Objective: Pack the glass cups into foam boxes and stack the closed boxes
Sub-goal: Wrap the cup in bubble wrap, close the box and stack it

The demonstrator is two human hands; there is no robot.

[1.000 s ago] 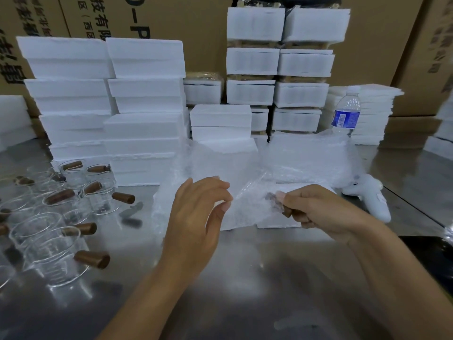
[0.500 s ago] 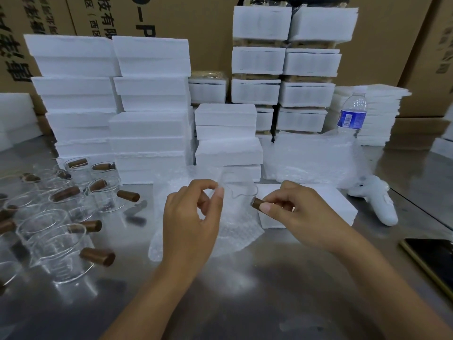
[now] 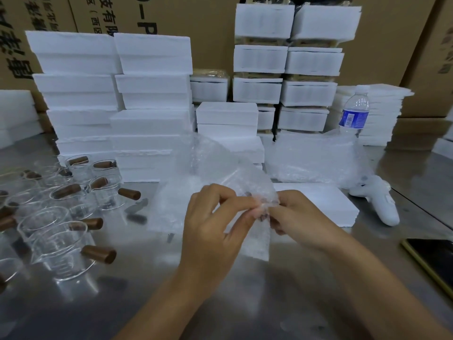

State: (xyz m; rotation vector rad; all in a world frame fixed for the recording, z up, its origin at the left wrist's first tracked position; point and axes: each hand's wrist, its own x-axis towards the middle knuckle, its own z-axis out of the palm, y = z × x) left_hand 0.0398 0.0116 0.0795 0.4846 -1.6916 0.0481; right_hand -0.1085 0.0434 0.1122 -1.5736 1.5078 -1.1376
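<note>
Pinching bubble wrap at frame centre: left hand & right hand, fingers curled and closed on it, fingertips meeting. The wrap is lifted off the table and billows up behind both hands. Small brown bits show thru it at the pinch, too blurred to tell what.

Table is shiny steel w/ soft reflections, spanning the whole lower frame. Glass cups w/ brown handles stand upright, clustered close at left edge. Closed foam boxes are stacked in two tall columns upper left, w/ a shorter stack at centre. One flat foam box lies on the table just behind the right hand.

Behind that is a loose wrap pile, then a water bottle w/ blue label, upright. Thin foam sheets are piled at right. A white controller lies right of the flat box, a dark phone at lower right edge. Brown cardboard cartons w/ printed characters fill the top of the frame.
</note>
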